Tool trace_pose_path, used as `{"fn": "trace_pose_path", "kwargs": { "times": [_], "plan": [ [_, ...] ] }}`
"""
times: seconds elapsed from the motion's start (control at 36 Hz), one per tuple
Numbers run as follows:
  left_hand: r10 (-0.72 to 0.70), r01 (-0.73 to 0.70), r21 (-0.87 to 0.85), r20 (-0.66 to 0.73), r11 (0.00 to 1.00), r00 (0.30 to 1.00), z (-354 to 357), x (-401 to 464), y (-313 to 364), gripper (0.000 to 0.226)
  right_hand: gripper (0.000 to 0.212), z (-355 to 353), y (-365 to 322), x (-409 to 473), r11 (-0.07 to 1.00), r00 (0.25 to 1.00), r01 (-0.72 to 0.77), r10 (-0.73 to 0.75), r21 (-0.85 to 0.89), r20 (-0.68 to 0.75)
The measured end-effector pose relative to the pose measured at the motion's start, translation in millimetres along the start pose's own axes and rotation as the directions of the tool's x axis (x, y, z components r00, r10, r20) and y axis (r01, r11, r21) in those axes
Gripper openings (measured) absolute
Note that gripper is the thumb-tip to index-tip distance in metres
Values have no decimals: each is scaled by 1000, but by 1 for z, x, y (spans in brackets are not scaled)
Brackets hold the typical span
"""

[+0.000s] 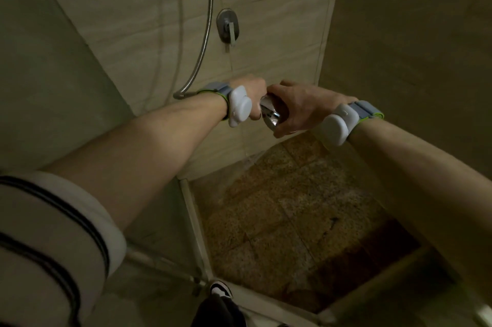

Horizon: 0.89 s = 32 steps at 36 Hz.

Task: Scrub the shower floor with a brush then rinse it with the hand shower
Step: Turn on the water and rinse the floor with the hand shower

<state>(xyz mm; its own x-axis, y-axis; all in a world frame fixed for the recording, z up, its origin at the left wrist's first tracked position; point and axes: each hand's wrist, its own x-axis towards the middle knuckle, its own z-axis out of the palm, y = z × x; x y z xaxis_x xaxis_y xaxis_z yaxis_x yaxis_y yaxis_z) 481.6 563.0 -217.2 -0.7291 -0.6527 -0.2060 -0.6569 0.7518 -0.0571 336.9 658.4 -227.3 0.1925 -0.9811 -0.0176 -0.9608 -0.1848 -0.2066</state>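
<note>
Chrome hand shower (271,116) gripped by left hand (251,96) & right hand (298,108).

No legible txt, labels, brands or nos. anywhere in view.

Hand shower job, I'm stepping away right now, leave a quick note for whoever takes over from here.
Left hand: closed around the hand shower handle.
Right hand: gripping the chrome head end of it, so both hands are on it.
Hose loops down from above into the left hand. Wall valve is just above the hands.
No brush in view; whether scrubbing is finished can't be told.
The shower floor looks dark and damp in patches. No strong spray is visible.
Left: aim the head down and rinse the floor.
</note>
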Motion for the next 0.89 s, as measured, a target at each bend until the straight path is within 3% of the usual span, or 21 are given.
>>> {"fn": "trace_pose_path", "kwargs": {
  "times": [0.42, 0.89],
  "plan": [
    [-18, 19, -173, 9, 985, 1000, 9, -3, 3, 29, 80, -3, 0, -1, 1000, 998, 6, -7, 21, 62],
    [-54, 49, -228, -13, 972, 998, 12, -6, 11, 31, 81, -21, -3, -7, 997, 996, -18, 24, -75, 81]
  ]
}}
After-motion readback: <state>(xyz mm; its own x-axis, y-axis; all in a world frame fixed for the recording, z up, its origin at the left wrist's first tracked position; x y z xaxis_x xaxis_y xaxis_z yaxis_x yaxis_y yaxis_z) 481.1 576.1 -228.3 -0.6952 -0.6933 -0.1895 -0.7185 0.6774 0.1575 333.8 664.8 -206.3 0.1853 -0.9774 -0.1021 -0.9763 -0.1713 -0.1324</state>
